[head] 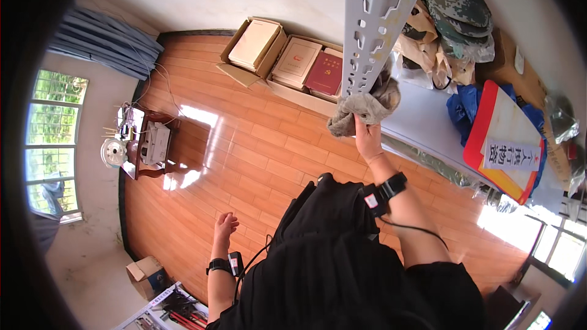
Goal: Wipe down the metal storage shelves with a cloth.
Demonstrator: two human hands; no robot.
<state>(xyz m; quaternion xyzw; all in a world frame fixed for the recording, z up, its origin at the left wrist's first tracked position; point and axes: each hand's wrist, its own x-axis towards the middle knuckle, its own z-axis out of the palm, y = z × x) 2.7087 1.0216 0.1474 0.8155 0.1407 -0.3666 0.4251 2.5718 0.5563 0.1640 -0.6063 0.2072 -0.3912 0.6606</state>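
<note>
My right hand [368,141] grips a grey-brown cloth [364,112], which is bunched around the lower visible part of a perforated grey metal rack post [367,23]. Part of the cloth wraps behind the post and is hidden. To the right of the post extends a light-coloured rack shelf [412,110]. My left hand [223,228] hangs over the wood-look floor at my side, fingers loosely bent and holding nothing. Each wrist wears a strapped device with a cable.
Two cardboard boxes of booklets [254,46] stand along the wall. The shelf bears camouflage caps [463,4], plastic bags and a red-edged board [509,146] with writing. A wooden stand [142,146] with a fan [113,152] is by the window. A carton [146,275] sits lower left.
</note>
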